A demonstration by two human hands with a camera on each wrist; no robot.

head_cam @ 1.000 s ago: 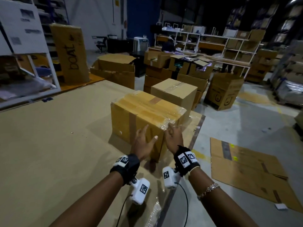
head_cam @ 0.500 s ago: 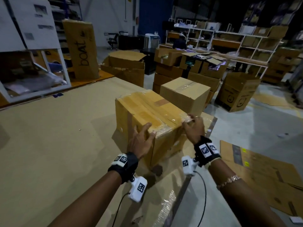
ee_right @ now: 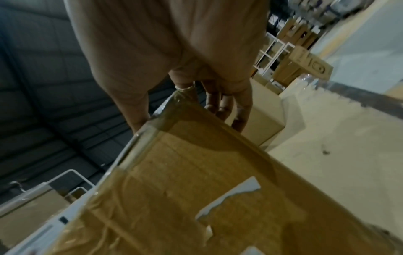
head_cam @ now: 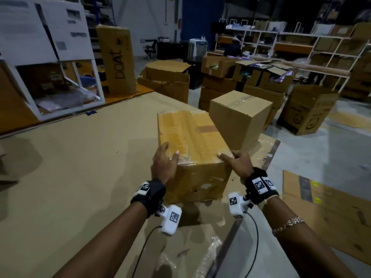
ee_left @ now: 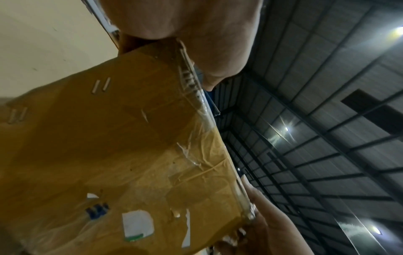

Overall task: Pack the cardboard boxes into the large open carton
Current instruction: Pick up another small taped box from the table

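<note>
A tape-wrapped cardboard box lies on the cardboard-covered work surface, its short end toward me. My left hand grips its near left corner, thumb on top. My right hand grips the near right corner, thumb on the top edge. In the left wrist view the left hand lies over the edge of the box. In the right wrist view the right hand has its fingers down the side of the box. A plain sealed box stands just behind, to the right. An open carton stands on the floor beyond.
Flattened cardboard lies on the floor at right. Stacked and open cartons crowd the back, with a tall "boat" carton at back left. White shelving borders the left side. The surface's edge runs close by my right hand.
The taped box has turned so its short end faces me. My hands have spread apart, from its near face to its two near corners.
</note>
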